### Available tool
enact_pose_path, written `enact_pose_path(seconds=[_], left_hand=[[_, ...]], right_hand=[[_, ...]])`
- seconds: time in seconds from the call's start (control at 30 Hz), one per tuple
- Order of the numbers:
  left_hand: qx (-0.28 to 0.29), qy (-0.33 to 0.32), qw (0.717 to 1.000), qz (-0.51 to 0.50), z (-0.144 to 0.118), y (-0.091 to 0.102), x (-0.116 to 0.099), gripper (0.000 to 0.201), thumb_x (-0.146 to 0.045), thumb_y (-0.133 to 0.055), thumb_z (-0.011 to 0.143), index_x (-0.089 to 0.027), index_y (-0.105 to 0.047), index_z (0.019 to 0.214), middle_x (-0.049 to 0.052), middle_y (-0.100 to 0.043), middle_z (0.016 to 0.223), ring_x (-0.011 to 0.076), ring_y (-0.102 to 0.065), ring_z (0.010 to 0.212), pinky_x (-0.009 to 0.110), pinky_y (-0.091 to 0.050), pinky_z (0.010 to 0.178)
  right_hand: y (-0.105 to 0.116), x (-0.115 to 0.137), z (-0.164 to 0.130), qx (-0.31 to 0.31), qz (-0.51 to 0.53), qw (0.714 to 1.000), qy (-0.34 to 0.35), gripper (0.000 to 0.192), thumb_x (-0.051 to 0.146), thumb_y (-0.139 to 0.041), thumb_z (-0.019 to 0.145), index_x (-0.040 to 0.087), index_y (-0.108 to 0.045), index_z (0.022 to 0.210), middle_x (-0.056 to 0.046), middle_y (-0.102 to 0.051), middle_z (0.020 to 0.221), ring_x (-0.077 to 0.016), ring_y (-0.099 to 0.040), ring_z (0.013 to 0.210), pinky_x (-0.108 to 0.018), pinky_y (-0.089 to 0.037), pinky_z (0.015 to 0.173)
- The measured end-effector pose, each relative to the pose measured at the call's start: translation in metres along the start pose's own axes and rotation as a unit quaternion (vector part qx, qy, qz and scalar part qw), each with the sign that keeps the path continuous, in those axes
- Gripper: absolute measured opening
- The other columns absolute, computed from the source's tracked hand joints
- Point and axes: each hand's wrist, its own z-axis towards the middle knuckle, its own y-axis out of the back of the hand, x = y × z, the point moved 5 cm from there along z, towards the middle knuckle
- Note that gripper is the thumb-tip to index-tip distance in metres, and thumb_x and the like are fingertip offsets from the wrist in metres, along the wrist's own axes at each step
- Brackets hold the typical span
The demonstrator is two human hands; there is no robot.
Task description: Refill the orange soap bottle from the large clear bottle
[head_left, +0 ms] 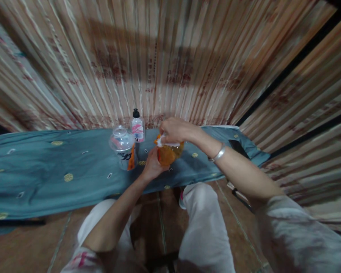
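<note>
My left hand is wrapped round the side of an amber see-through container, held tilted over the cloth-covered surface. My right hand reaches over its top, fingers bent and pressing a crumpled white tissue-like piece against it. The fingers partly hide the container, so its exact kind does not show. Left of my hands stands a clear plastic cup with black and orange print and a domed lid. Behind the cup is an upright clear bottle with a black cap and pink label.
A teal patterned cloth covers the long narrow surface in front of me. On its right end lies a dark flat phone-like object. A pleated curtain hangs close behind, with dark metal bars at the right. My knees are below the front edge.
</note>
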Motion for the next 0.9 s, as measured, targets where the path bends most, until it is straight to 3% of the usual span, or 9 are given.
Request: enact_pose_path(seconds=[0.1,0.17,0.27,0.37,0.53,0.73,0.9], left_hand=[[0.020,-0.017,1.000,0.002,-0.001,-0.003,-0.005,0.076,-0.010,-0.087,0.042,-0.023,-0.064,0.114,0.008,-0.071,0.112,0.0354,-0.067,0.108,0.052,-0.053,0.098],[0.024,-0.021,0.999,0.001,-0.001,-0.003,-0.006,0.077,-0.010,-0.086,0.044,-0.023,-0.063,0.116,0.008,-0.071,0.114,0.0346,-0.066,0.109,0.052,-0.053,0.099],[0.017,-0.015,1.000,0.000,-0.001,-0.001,-0.001,0.077,-0.013,-0.087,0.045,-0.021,-0.061,0.117,0.009,-0.070,0.116,0.0343,-0.066,0.112,0.052,-0.051,0.101],[0.007,0.002,1.000,-0.008,0.000,0.000,0.006,0.080,-0.016,-0.088,0.047,-0.020,-0.058,0.120,0.009,-0.069,0.119,0.0328,-0.065,0.115,0.051,-0.050,0.103],[-0.009,0.042,0.999,-0.021,0.003,0.002,0.015,0.082,-0.020,-0.090,0.048,-0.021,-0.054,0.122,0.008,-0.070,0.117,0.0305,-0.067,0.110,0.049,-0.050,0.100],[-0.029,0.074,0.996,-0.030,0.006,0.006,0.022,0.083,-0.022,-0.092,0.046,-0.025,-0.053,0.120,0.005,-0.071,0.110,0.0286,-0.069,0.102,0.048,-0.052,0.095],[-0.043,0.084,0.995,-0.038,0.009,0.009,0.027,0.084,-0.027,-0.093,0.046,-0.025,-0.053,0.119,0.005,-0.070,0.109,0.0278,-0.069,0.102,0.045,-0.053,0.094]], right_hand=[[-0.009,-0.038,0.018,0.082,0.172,0.981,-0.033,0.007,0.021,-0.078,0.073,0.014,-0.079,0.074,0.001,-0.069,0.061,-0.0172,-0.066,0.069,-0.027,-0.048,0.069],[-0.024,-0.059,0.022,0.103,0.343,0.932,-0.050,0.008,0.021,-0.077,0.073,0.014,-0.078,0.069,0.002,-0.069,0.063,-0.0140,-0.064,0.065,-0.025,-0.048,0.067],[-0.054,-0.082,0.016,0.049,0.540,0.835,-0.094,0.015,0.030,-0.081,0.071,0.015,-0.077,0.071,0.001,-0.073,0.068,-0.0121,-0.062,0.062,-0.025,-0.049,0.065],[-0.096,-0.087,0.002,-0.009,0.646,0.750,-0.139,0.023,0.037,-0.085,0.068,0.016,-0.076,0.071,0.001,-0.073,0.066,-0.0121,-0.062,0.063,-0.024,-0.050,0.065],[-0.163,-0.067,-0.020,-0.108,0.724,0.654,-0.191,0.028,0.043,-0.083,0.068,0.020,-0.078,0.084,0.002,-0.076,0.076,-0.0117,-0.062,0.068,-0.022,-0.047,0.066],[-0.212,-0.040,-0.038,-0.146,0.732,0.626,-0.229,0.030,0.041,-0.073,0.078,0.022,-0.077,0.101,0.002,-0.074,0.081,-0.0132,-0.063,0.078,-0.024,-0.049,0.072],[-0.241,-0.022,-0.052,-0.161,0.737,0.592,-0.282,0.038,0.047,-0.070,0.076,0.023,-0.075,0.105,0.001,-0.074,0.080,-0.0120,-0.062,0.068,-0.023,-0.051,0.064]])
